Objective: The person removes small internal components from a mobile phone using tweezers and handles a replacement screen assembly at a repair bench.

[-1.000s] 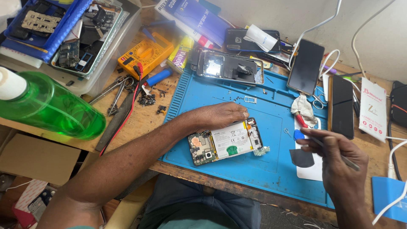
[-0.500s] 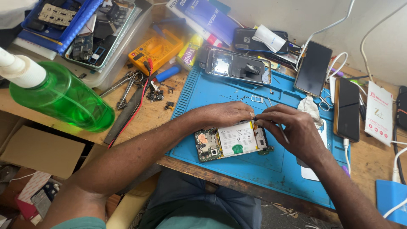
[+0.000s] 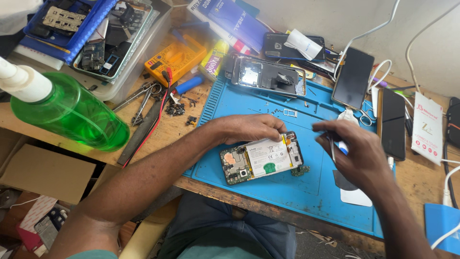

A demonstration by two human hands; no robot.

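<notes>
The opened phone (image 3: pixel 262 160) lies on the near part of the blue mat (image 3: pixel 306 192). The left hand (image 3: pixel 251 128) rests on its far edge, fingers curled against it. Just right, the right hand (image 3: pixel 357 153) pinches tweezers (image 3: pixel 332 147). Farther off lies a phone frame (image 3: pixel 268 76); far left, a green bottle (image 3: pixel 67 112).

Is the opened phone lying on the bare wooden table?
No, the opened phone lies on the blue work mat that covers this part of the wooden table, with the left hand resting on its top edge.
</notes>
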